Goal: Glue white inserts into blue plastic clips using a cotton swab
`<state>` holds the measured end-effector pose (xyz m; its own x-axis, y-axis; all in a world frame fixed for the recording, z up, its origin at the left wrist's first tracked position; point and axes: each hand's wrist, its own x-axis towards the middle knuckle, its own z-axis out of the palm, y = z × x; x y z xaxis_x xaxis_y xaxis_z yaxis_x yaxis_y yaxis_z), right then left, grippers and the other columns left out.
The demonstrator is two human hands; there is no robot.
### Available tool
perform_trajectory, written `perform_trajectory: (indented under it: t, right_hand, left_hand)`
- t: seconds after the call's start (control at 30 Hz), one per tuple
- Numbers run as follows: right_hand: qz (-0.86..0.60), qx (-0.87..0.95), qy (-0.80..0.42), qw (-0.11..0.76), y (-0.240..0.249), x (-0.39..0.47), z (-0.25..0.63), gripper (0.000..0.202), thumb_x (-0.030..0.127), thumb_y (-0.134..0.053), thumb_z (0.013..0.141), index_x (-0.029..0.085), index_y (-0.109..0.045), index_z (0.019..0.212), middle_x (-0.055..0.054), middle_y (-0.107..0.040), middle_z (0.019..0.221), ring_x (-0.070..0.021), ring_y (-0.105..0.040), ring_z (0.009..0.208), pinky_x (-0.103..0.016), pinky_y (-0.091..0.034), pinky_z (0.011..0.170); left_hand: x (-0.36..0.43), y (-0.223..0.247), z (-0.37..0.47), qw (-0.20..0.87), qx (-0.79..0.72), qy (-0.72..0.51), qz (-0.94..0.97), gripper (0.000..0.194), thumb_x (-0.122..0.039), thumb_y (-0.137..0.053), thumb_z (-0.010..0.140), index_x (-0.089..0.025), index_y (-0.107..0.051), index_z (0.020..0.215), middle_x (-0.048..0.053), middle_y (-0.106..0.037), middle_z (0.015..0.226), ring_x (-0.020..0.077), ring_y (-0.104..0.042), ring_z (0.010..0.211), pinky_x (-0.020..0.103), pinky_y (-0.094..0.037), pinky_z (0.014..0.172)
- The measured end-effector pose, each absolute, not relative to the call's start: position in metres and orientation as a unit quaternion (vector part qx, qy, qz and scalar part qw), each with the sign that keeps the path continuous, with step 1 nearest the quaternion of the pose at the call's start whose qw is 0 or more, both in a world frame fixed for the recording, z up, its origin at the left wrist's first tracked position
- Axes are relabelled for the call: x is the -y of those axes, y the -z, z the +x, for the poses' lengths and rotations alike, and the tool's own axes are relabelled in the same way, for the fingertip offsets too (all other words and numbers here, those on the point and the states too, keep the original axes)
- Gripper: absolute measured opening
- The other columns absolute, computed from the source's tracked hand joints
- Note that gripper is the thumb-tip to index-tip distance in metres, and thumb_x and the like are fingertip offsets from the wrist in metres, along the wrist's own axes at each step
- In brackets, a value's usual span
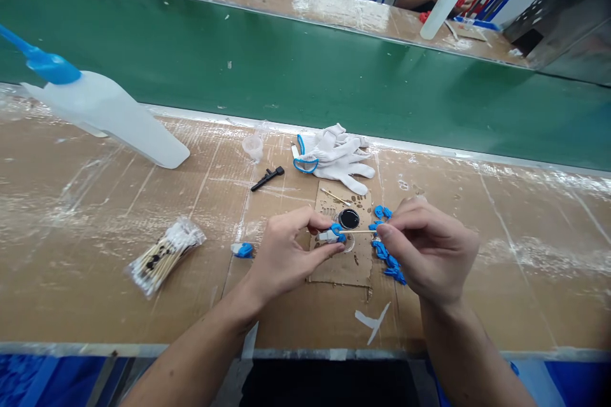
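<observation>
to the right of the right hand (432, 248), the cardboard surface (539, 254) gives a wide open lane. the swab (358, 231) bars the gap between the hands, with small blue parts (380, 250) crowding its right end. left of the left hand (292, 245), a loose blue-and-white piece (242, 250) and then a bag (166, 255) stand in the way, with a passage between them; ahead, white gloves (337, 156) block the middle.

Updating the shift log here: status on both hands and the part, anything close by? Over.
Left hand pinching blue-and-white part. Right hand holding thin stick, far end at the part. Loose blue pieces lying close by right hand.
</observation>
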<state>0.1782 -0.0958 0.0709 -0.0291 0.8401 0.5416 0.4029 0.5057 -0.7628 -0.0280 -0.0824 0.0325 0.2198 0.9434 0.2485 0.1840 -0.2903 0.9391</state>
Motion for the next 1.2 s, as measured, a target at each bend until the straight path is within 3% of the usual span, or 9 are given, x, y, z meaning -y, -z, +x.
perform_trajectory:
  t: [0.23,0.67,0.87,0.97,1.07,1.2]
  right_hand:
    - [-0.449,0.715,-0.203,0.497,-0.07,0.095,0.175,0.018,0.01,-0.074,0.088,0.022,-0.069,0.075,0.003,-0.064,0.065,-0.0122,-0.056,0.058,-0.029,-0.042,0.052]
    - [-0.425,0.719,-0.178,0.52,-0.067,0.101,0.197,0.018,0.004,-0.074,0.087,0.02,-0.069,0.081,0.003,-0.063,0.069,-0.0105,-0.055,0.059,-0.027,-0.043,0.055]
    - [-0.426,0.836,-0.123,0.322,-0.03,0.11,0.204,0.005,0.018,-0.071,0.097,0.019,-0.075,0.099,-0.004,-0.072,0.084,-0.0177,-0.068,0.073,-0.029,-0.053,0.062]
    - [-0.443,0.829,-0.151,0.305,-0.031,0.11,0.218,0.018,0.03,-0.07,0.099,0.019,-0.074,0.113,-0.007,-0.074,0.095,-0.0197,-0.071,0.081,-0.031,-0.056,0.067]
    - [-0.538,0.767,-0.126,0.327,-0.041,0.1,0.241,0.016,0.029,-0.064,0.102,0.021,-0.074,0.111,-0.005,-0.072,0.092,-0.0187,-0.068,0.078,-0.031,-0.054,0.067]
    - [-0.598,0.775,-0.095,0.178,-0.035,0.07,0.258,0.019,0.024,-0.061,0.1,0.023,-0.074,0.113,-0.009,-0.073,0.107,-0.0276,-0.068,0.098,-0.037,-0.053,0.077]
  left_hand:
    - [0.083,-0.031,-0.029,0.407,-0.424,-0.453,0.67,0.025,-0.025,-0.092,0.074,-0.02,-0.07,0.084,0.004,-0.08,0.086,0.0224,-0.076,0.082,0.035,-0.058,0.075]
    - [0.081,-0.031,-0.03,0.406,-0.422,-0.464,0.665,0.024,-0.018,-0.091,0.073,-0.018,-0.069,0.083,0.002,-0.079,0.084,0.0187,-0.076,0.081,0.03,-0.059,0.076]
    - [0.079,-0.029,-0.034,0.434,-0.413,-0.483,0.638,0.021,-0.018,-0.088,0.075,-0.019,-0.07,0.087,0.003,-0.08,0.089,0.0191,-0.077,0.087,0.03,-0.061,0.082]
    - [0.078,-0.029,-0.035,0.442,-0.411,-0.486,0.632,0.022,-0.015,-0.087,0.075,-0.019,-0.069,0.088,0.003,-0.081,0.093,0.0183,-0.078,0.091,0.028,-0.062,0.085]
    - [0.079,-0.03,-0.035,0.457,-0.408,-0.488,0.622,0.023,-0.015,-0.087,0.075,-0.019,-0.069,0.089,0.003,-0.081,0.094,0.018,-0.078,0.092,0.027,-0.063,0.086]
    - [0.081,-0.033,-0.034,0.484,-0.401,-0.475,0.616,0.024,-0.015,-0.087,0.075,-0.019,-0.072,0.093,0.003,-0.081,0.094,0.0159,-0.078,0.088,0.024,-0.064,0.084]
